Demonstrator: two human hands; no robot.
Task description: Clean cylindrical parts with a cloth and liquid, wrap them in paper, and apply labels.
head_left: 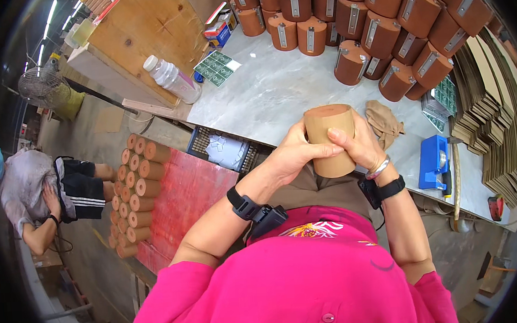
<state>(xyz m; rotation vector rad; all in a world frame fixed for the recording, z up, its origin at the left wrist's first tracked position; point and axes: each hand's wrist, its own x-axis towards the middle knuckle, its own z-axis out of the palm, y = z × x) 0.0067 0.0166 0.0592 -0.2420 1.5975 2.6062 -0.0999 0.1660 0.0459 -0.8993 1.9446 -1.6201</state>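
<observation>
Between my two hands, over the near edge of the bench, is a cylinder wrapped in tan cardboard (326, 125), tilted so that its reddish-brown end shows. My left hand (293, 153) closes on its left side, with the thumb across the front. From the right, my right hand (364, 145) grips it too, its thumb overlapping near the left thumb. The far fingers of both hands are partly hidden behind it. A crumpled brown cloth (383, 121) lies on the bench just beyond my right hand.
Stacked reddish-brown cylinders with metal strips (350, 19) fill the bench's back. Cardboard sheets (486, 106) and a blue tape dispenser (433, 162) are at right. A bottle (173, 81) stands at left. Tan cylinders (136, 192) lie on a red table (184, 201) near another person (35, 181).
</observation>
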